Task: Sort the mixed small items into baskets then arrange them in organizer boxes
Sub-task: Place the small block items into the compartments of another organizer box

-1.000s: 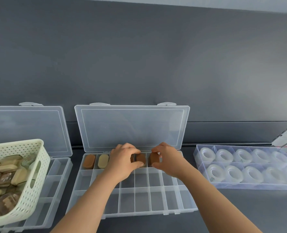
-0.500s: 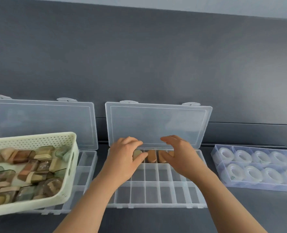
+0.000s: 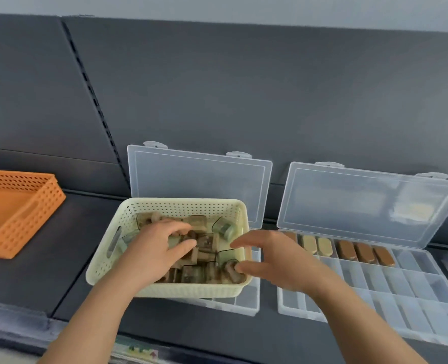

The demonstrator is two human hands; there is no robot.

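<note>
A cream perforated plastic basket (image 3: 128, 224) of small blocky pieces (image 3: 207, 243) is sitting on a clear compartmented box (image 3: 246, 303). The left hand (image 3: 157, 248) is curling among the pieces; whether it is gripping one is unclear. The right hand (image 3: 278, 261) is hovering, fingers spread, holding nothing, at the basket's right rim.

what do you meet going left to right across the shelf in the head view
orange basket → cream basket → clear organizer box with its lid open, holding tan pieces and then brown pieces
</note>
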